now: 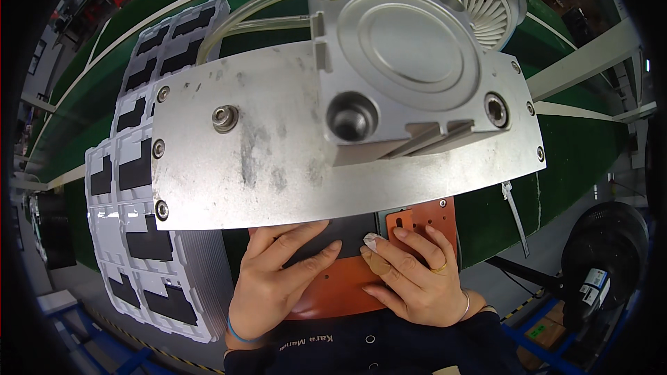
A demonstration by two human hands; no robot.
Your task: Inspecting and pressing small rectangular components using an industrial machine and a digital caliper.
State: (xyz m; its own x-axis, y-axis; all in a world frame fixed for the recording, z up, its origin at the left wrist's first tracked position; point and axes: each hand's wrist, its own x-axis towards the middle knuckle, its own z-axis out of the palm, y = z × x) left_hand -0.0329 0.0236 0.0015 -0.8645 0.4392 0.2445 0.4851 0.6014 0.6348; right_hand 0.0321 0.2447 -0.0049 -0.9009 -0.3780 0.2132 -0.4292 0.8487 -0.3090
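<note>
A flat dark panel [347,232] lies on an orange fixture plate [344,288] under a big grey metal press plate [292,160]. My left hand [274,278] rests flat with its fingers spread on the dark panel's left part. My right hand [413,271] presses its fingers on the panel's right edge and the orange plate; one finger has a bandage and another a ring. The far half of the panel is hidden beneath the press plate. A silver pneumatic cylinder [403,55] stands on top of the press plate.
Stacked white trays [139,236] with dark parts in their pockets stand at the left. A green conveyor belt [570,160] runs behind the press. A white fan [486,3] sits at the top right, a black fan [604,250] at the lower right.
</note>
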